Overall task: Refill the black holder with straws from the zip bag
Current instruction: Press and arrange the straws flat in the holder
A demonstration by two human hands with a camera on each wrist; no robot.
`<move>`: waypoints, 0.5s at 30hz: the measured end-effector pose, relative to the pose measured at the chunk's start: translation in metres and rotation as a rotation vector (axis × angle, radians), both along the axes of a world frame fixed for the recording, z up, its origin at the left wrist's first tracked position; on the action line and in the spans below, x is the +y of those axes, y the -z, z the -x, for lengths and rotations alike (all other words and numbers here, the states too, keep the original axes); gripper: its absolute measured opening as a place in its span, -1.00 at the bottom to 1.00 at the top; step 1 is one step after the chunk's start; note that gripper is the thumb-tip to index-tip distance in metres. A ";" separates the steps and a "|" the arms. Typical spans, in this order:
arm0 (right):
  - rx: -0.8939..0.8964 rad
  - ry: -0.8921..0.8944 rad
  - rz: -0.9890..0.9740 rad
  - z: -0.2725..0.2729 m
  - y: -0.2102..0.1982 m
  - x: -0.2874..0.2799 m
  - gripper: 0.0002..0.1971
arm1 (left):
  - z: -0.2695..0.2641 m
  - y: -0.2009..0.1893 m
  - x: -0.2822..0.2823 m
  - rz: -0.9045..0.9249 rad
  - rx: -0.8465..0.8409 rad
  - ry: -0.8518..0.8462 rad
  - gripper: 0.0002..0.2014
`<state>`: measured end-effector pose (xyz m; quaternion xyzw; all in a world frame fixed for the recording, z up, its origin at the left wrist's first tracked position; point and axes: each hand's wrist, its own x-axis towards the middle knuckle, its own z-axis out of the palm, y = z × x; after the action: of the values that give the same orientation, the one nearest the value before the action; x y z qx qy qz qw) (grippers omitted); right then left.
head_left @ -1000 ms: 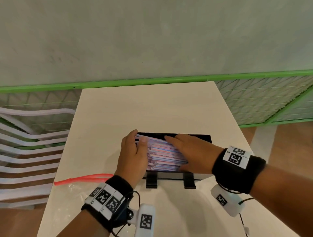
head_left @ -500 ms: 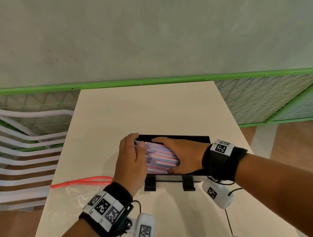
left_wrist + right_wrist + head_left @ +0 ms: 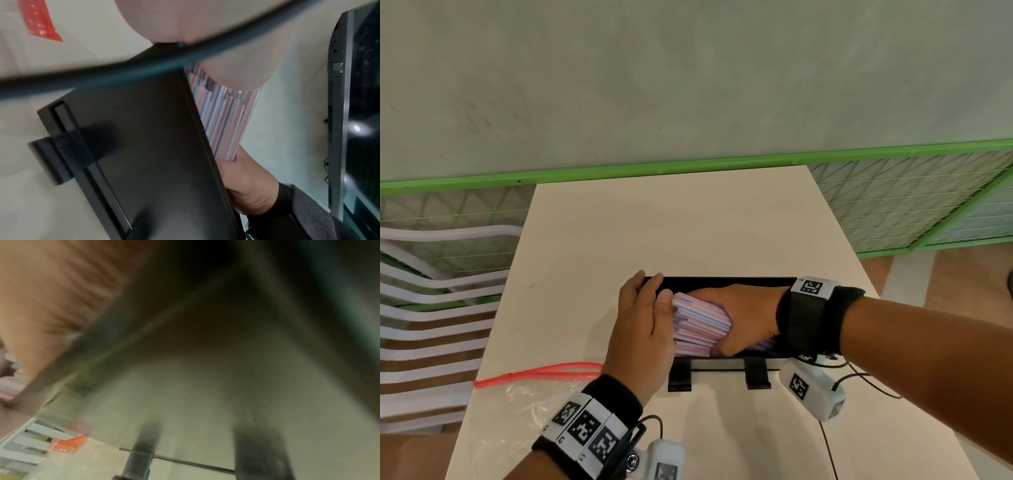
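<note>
I see the holder point(image 3: 722, 282) standing near the middle of the table point(image 3: 688, 222), resting on two black feet point(image 3: 680, 377) at its near side. The straws point(image 3: 698, 320), striped pink, blue and white, lie stacked inside it, running left to right.

My right hand point(image 3: 743, 315) reaches into the holder from the right. Its grip is closed round the bundle, thumb at the near side, fingers over the top. My left hand point(image 3: 643, 329) stands at the holder's left end. Its grip is not closed: the fingers are straight, the palm against the straw ends, the fingertips on the holder's far left corner.

The bag point(image 3: 517, 404), clear with a red zip strip point(image 3: 541, 373), lies flat on the table to the left, near edge, just beside my left wrist.

The left wrist view shows the holder's black wall point(image 3: 154, 146) covering the lower part of the straws point(image 3: 224, 121). The right wrist view is blurred; only the two feet and the red strip can be made out.

A white slatted chair point(image 3: 431, 308) stands left of the table. A green-framed mesh fence point(image 3: 893, 202) runs behind it, below a grey wall point(image 3: 688, 85).
</note>
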<state>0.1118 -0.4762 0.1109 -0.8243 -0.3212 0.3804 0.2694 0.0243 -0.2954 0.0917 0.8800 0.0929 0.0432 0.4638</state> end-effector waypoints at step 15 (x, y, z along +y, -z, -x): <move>0.352 -0.014 0.055 -0.011 -0.007 0.012 -0.58 | 0.017 -0.005 0.006 -0.097 -0.296 0.214 -0.34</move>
<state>0.1225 -0.4640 0.1175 -0.7496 -0.2644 0.5296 0.2962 0.0072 -0.2897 0.0969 0.8902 -0.0726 0.1274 0.4313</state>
